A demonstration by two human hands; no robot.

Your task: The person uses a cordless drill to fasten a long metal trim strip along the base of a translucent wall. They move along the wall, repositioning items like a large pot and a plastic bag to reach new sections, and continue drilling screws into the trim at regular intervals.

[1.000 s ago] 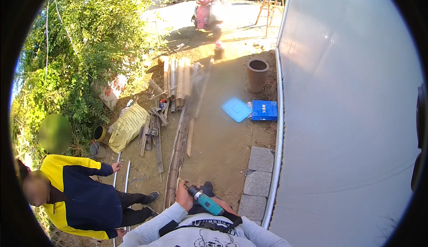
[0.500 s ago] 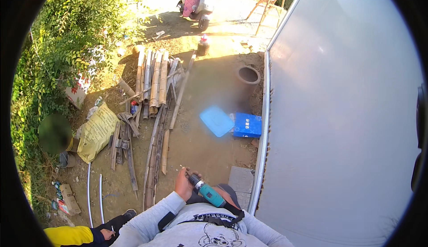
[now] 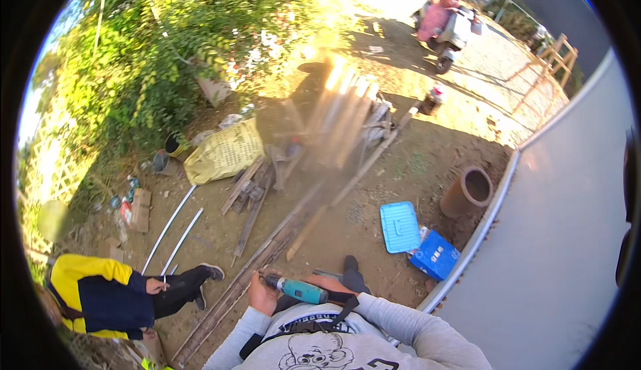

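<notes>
A teal and black power drill (image 3: 304, 291) lies sideways in front of my body, its black chuck pointing left. Curled at the chuck end is my left hand (image 3: 262, 295), its fingers on the drill's tip; whether a bit sits there is too small to tell. My right hand (image 3: 328, 282) is at the far side of the drill body, partly hidden behind it, and grips the tool. A black strap (image 3: 347, 308) hangs by the drill's rear end.
Bamboo and wood poles (image 3: 344, 116) lie piled ahead, beside a yellow sack (image 3: 227, 151). To the right are a blue lid (image 3: 400, 227), a blue box (image 3: 435, 255), a clay pipe (image 3: 467, 193) and a pale wall (image 3: 567, 236). A person (image 3: 100, 296) in yellow and navy is at left.
My view has swung left, so the poles, lid and wall appear farther right. The person at left shows more fully. Both my hands remain at the drill.
</notes>
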